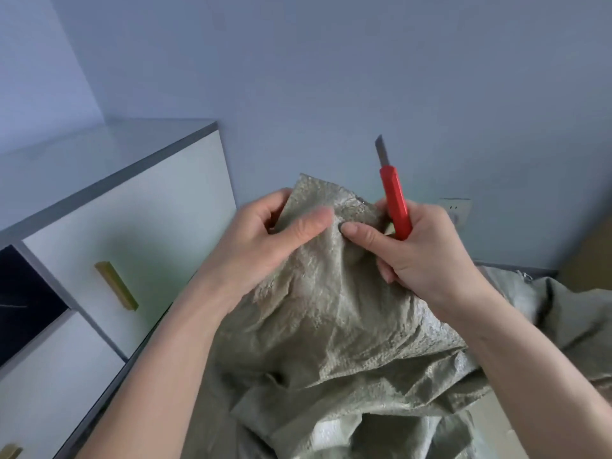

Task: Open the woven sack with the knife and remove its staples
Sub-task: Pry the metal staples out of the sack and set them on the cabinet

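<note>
A raised corner of the woven sack (318, 293) is pinched by the left hand (265, 240). The red knife (394, 200) is gripped blade-up in the right hand (420, 253), whose thumb is pressed on the sack beside a staple (359, 203).

Domestic room, most likely a bedroom or living room in a home. Evidence: plain pale blue painted walls (331, 61) meeting at a corner in the upper left of the frame; a white cabinet (132, 226) with grey top and brass-coloured drawer handles (116, 285) at left; a household wall socket (455, 210) low at right.
</note>
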